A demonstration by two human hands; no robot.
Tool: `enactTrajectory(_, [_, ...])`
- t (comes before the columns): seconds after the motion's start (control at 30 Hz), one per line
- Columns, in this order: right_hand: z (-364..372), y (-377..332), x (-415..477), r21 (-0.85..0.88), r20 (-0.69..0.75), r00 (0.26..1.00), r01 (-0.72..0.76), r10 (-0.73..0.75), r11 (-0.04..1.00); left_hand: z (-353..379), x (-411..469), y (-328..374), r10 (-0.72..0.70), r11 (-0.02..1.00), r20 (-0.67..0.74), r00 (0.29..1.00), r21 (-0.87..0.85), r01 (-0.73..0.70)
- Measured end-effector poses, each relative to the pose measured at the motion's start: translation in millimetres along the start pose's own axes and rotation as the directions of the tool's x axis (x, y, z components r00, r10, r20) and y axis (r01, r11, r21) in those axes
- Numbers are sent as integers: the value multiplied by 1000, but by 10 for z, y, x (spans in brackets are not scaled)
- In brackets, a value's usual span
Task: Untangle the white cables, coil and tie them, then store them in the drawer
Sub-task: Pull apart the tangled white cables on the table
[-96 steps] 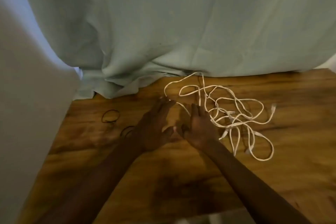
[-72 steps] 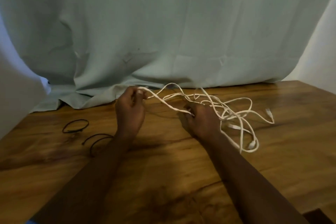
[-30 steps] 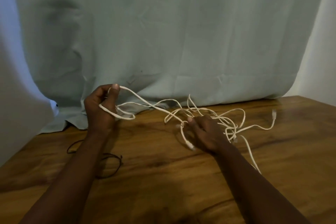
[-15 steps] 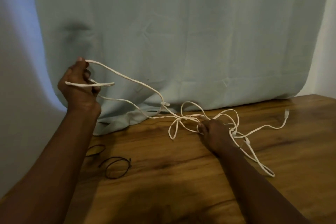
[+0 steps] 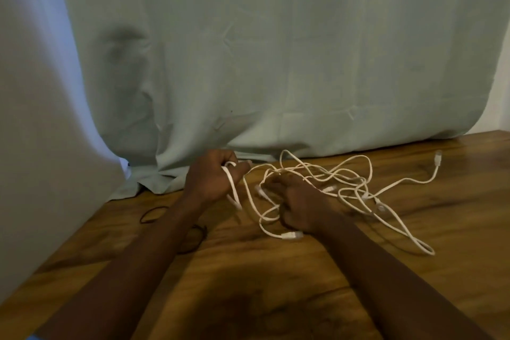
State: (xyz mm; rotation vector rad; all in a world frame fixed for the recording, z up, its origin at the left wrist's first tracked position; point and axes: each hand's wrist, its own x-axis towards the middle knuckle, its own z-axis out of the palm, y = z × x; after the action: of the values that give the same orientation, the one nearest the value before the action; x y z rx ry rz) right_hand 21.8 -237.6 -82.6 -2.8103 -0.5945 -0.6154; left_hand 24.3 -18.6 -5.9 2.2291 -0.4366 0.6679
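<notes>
A tangle of white cables (image 5: 345,179) lies on the wooden table (image 5: 276,284), right of centre. My left hand (image 5: 211,178) grips a strand of the white cables just above the table, near the curtain's hem; a short loop hangs from its fingers. My right hand (image 5: 296,205) rests low on the left side of the tangle with its fingers curled round a few strands. One plug end (image 5: 292,235) lies in front of my right hand. Another plug (image 5: 438,157) lies far right. No drawer is in view.
A pale green curtain (image 5: 276,63) hangs along the table's back edge and bunches onto it at the left. Two black ties lie on the table left of my left forearm, one (image 5: 151,214) near the curtain, the other (image 5: 194,237) partly under my arm.
My left hand has come down from high at the left to just above the table beside my right hand, still gripping its strand. The stretched cable has gone slack. The view has tilted down.
</notes>
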Motion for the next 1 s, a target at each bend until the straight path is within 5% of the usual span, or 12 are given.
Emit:
enactTrajectory(0.1, [31, 10, 4, 92, 87, 996, 11, -19, 996, 70, -161, -106, -33, 993, 152, 988, 121, 14])
enactTrajectory(0.23, [35, 113, 3, 217, 25, 993, -121, 119, 969, 79, -359, -178, -66, 996, 271, 960, 70, 49])
enactTrajectory(0.43, [59, 142, 33, 646, 7, 917, -309, 400, 698, 81, -495, -83, 110, 994, 526, 844, -83, -78])
enactTrajectory(0.53, [70, 152, 42, 705, 3, 908, -298, 418, 643, 148, -528, -93, 242, 959, 507, 828, -257, -123])
enactTrajectory(0.63, [72, 190, 43, 755, -23, 899, -272, 438, 597, 186, -536, -127, 237, 895, 387, 891, -445, -45])
enactTrajectory(0.73, [99, 225, 61, 847, 4, 872, -263, 489, 463, 77, -481, -223, 146, 729, 397, 906, -662, 173])
enactTrajectory(0.83, [120, 262, 62, 860, 34, 864, -281, 502, 426, -17, -459, -303, 91, 420, 449, 889, -827, 374])
enactTrajectory(0.93, [112, 194, 55, 760, 19, 852, -352, 523, 547, -46, -419, -380, 44, 178, 411, 911, -900, 397])
enactTrajectory(1.0, [120, 163, 64, 590, -56, 869, -368, 491, 719, -76, -359, -434, 22, 64, 395, 918, -917, 393])
